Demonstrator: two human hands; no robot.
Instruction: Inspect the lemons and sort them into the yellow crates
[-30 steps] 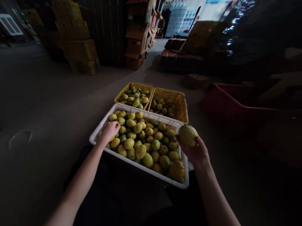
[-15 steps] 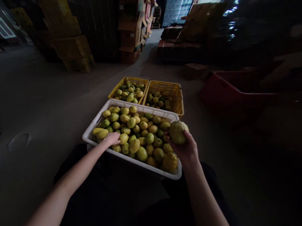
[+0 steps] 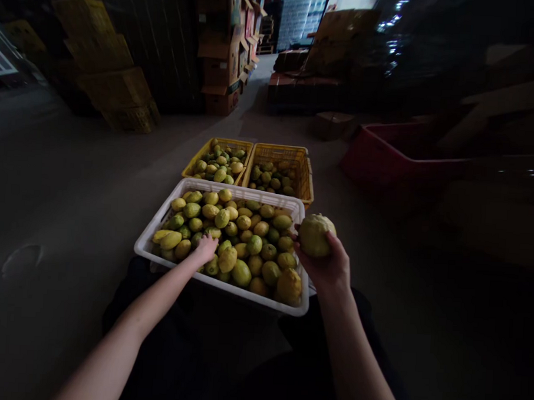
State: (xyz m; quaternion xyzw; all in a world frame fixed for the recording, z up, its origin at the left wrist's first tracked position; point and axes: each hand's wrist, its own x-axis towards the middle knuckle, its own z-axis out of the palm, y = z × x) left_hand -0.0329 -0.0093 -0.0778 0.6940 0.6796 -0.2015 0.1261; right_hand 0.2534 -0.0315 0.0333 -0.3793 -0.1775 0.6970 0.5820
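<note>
A white plastic crate (image 3: 144,233) full of yellow and green lemons (image 3: 241,273) stands right in front of me. My right hand (image 3: 330,270) is closed around a large, knobbly, pale green-yellow lemon (image 3: 317,235), held up just beyond the crate's right side. Over the left part of the crate, my left hand (image 3: 206,249) reaches in among the fruit. Its fingers bend down over a lemon that the hand hides. A big, bumpy, deeper yellow lemon (image 3: 288,286) lies in the crate's near right corner.
Behind the white crate stand two yellow crates, the left one (image 3: 193,161) fuller of lemons than the right one (image 3: 304,172). A red bin (image 3: 370,151) is at the right. Cardboard boxes (image 3: 217,74) and stacked yellow crates (image 3: 117,87) rise further back. The room is dim.
My left hand has moved right across the fruit, onto a lemon that lay beside its fingers. My right hand still holds the large lemon, slightly turned. The view has swung a little right.
</note>
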